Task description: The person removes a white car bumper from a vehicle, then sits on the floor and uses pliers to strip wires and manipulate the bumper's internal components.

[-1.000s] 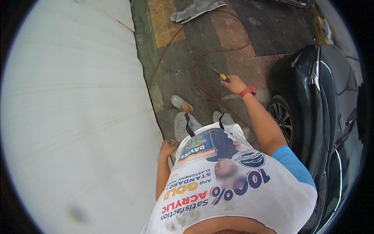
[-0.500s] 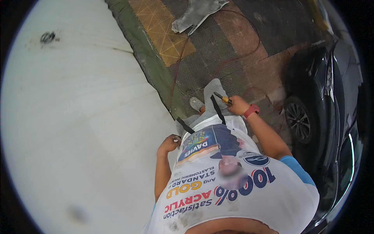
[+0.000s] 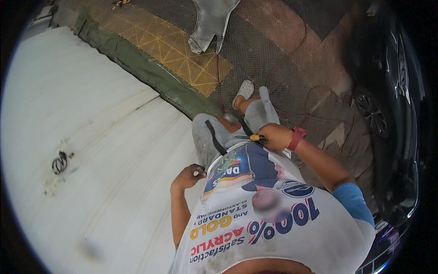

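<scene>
My right hand, red watch on its wrist, is closed round a yellow-and-black handled tool with a thin tip, held in front of my waist. My left hand is at the left edge of my printed white top, fingers curled round a small light thing that I cannot make out. Below are my grey trousers with black straps. A light perforated clog on my foot stands on the floor mats.
A broad white surface fills the left, with a dark coiled item on it. A green strip borders yellow, grey and pinkish grid tiles. A grey metal panel lies ahead, beside red hoses. A dark car stands close on my right.
The view has turned, showing more of the white surface and green strip. My right hand with the tool has come down and back to my waist. My legs have moved in a step.
</scene>
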`<control>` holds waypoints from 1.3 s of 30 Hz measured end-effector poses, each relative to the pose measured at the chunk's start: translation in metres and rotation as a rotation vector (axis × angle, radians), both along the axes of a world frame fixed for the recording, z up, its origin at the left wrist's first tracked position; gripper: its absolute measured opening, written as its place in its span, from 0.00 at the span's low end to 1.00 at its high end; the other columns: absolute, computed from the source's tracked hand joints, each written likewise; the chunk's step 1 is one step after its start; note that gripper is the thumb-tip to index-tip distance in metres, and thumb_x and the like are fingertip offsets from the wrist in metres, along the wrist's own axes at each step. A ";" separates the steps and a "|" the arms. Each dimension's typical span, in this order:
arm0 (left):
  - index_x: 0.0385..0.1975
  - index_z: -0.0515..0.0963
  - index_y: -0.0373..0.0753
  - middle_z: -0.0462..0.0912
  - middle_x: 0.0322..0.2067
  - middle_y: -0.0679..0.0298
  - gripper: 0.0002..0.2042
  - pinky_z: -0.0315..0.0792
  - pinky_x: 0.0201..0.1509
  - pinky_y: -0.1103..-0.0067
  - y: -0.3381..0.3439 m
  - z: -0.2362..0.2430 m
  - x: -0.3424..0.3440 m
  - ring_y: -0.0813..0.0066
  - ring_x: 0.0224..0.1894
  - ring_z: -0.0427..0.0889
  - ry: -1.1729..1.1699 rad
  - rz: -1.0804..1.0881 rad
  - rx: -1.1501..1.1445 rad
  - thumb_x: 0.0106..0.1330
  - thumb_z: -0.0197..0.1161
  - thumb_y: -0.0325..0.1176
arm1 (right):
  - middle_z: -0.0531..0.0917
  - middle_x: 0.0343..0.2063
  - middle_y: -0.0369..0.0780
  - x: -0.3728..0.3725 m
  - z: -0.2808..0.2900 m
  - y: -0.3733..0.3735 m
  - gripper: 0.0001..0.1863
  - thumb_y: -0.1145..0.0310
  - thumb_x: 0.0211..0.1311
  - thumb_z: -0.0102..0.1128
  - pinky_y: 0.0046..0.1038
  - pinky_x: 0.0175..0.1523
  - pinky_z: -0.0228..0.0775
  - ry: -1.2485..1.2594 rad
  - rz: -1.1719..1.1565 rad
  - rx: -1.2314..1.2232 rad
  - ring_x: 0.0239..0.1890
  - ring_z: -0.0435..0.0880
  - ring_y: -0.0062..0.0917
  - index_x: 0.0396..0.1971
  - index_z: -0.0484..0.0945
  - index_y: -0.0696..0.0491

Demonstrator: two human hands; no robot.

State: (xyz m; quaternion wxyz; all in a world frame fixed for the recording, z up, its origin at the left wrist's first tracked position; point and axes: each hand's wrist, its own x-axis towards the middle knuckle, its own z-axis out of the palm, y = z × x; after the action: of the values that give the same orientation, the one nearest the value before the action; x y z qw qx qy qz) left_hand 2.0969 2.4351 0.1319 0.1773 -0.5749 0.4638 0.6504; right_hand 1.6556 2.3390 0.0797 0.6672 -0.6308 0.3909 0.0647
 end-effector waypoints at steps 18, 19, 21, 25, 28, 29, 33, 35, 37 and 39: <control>0.47 0.81 0.36 0.85 0.41 0.46 0.20 0.77 0.53 0.59 -0.446 -0.296 -0.077 0.45 0.45 0.84 0.090 -1.085 -0.266 0.61 0.69 0.44 | 0.82 0.41 0.49 0.107 -0.214 -0.127 0.16 0.64 0.64 0.69 0.38 0.48 0.75 0.176 -1.075 -0.100 0.41 0.83 0.45 0.43 0.81 0.61; 0.53 0.77 0.37 0.83 0.43 0.47 0.22 0.77 0.54 0.57 -0.472 -0.317 -0.116 0.45 0.46 0.83 -0.007 -1.072 -0.415 0.61 0.69 0.37 | 0.82 0.41 0.51 0.109 -0.253 -0.142 0.17 0.63 0.65 0.69 0.39 0.47 0.75 0.139 -1.146 -0.064 0.40 0.83 0.47 0.43 0.81 0.61; 0.57 0.75 0.37 0.82 0.45 0.46 0.23 0.75 0.58 0.57 -0.483 -0.428 -0.130 0.46 0.52 0.81 0.049 -0.689 -0.807 0.63 0.68 0.38 | 0.83 0.37 0.51 0.116 -0.324 -0.158 0.17 0.61 0.66 0.68 0.38 0.45 0.74 0.154 -1.215 -0.015 0.38 0.84 0.45 0.42 0.82 0.61; 0.58 0.73 0.34 0.80 0.53 0.44 0.33 0.72 0.63 0.60 -0.505 -0.564 -0.200 0.46 0.58 0.79 -0.246 -0.577 -0.954 0.61 0.72 0.50 | 0.83 0.27 0.41 0.119 -0.439 -0.190 0.15 0.61 0.68 0.68 0.30 0.39 0.72 0.146 -1.421 0.161 0.30 0.81 0.26 0.39 0.82 0.60; 0.59 0.73 0.36 0.79 0.55 0.47 0.33 0.74 0.62 0.60 -0.494 -0.633 -0.224 0.47 0.57 0.80 -0.444 -0.532 -0.953 0.58 0.74 0.49 | 0.82 0.30 0.29 0.145 -0.481 -0.214 0.11 0.64 0.69 0.68 0.20 0.39 0.69 -0.122 -1.813 0.354 0.32 0.77 0.12 0.39 0.83 0.58; 0.60 0.72 0.38 0.78 0.55 0.49 0.33 0.76 0.61 0.60 -0.489 -0.651 -0.224 0.47 0.55 0.81 -0.499 -0.524 -0.929 0.57 0.75 0.46 | 0.82 0.30 0.29 0.150 -0.486 -0.222 0.11 0.64 0.69 0.68 0.20 0.39 0.69 -0.161 -1.855 0.368 0.31 0.77 0.12 0.39 0.83 0.57; 0.63 0.73 0.40 0.81 0.54 0.50 0.32 0.79 0.57 0.62 -0.489 -0.680 -0.212 0.50 0.55 0.83 -0.429 -0.570 -0.887 0.57 0.73 0.42 | 0.79 0.28 0.28 0.163 -0.516 -0.253 0.10 0.65 0.70 0.67 0.20 0.35 0.66 -0.219 -1.870 0.236 0.29 0.73 0.11 0.38 0.82 0.57; 0.60 0.77 0.40 0.85 0.50 0.50 0.29 0.79 0.57 0.63 -0.495 -0.683 -0.199 0.51 0.52 0.85 -0.338 -0.480 -0.931 0.57 0.72 0.40 | 0.78 0.25 0.28 0.165 -0.542 -0.261 0.10 0.64 0.70 0.67 0.21 0.32 0.63 -0.217 -1.825 0.098 0.27 0.71 0.11 0.37 0.82 0.57; 0.53 0.84 0.39 0.89 0.40 0.51 0.22 0.80 0.53 0.64 -0.501 -0.677 -0.181 0.51 0.43 0.88 -0.214 -0.354 -0.964 0.59 0.73 0.40 | 0.77 0.25 0.28 0.164 -0.564 -0.267 0.11 0.64 0.70 0.67 0.21 0.32 0.63 -0.186 -1.795 0.087 0.26 0.71 0.11 0.35 0.81 0.56; 0.52 0.85 0.39 0.90 0.38 0.50 0.22 0.79 0.50 0.65 -0.522 -0.676 -0.159 0.52 0.41 0.89 -0.117 -0.345 -0.869 0.60 0.73 0.42 | 0.77 0.24 0.27 0.162 -0.569 -0.275 0.12 0.63 0.70 0.67 0.21 0.32 0.63 -0.278 -1.800 0.111 0.26 0.70 0.11 0.33 0.81 0.56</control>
State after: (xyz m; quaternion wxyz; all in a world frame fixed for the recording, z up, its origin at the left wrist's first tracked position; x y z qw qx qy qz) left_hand 1.9377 1.9132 -0.5445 0.0517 -0.5459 0.7710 0.3237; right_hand 1.8175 2.0635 -0.4892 0.5363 -0.0567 0.6478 -0.5380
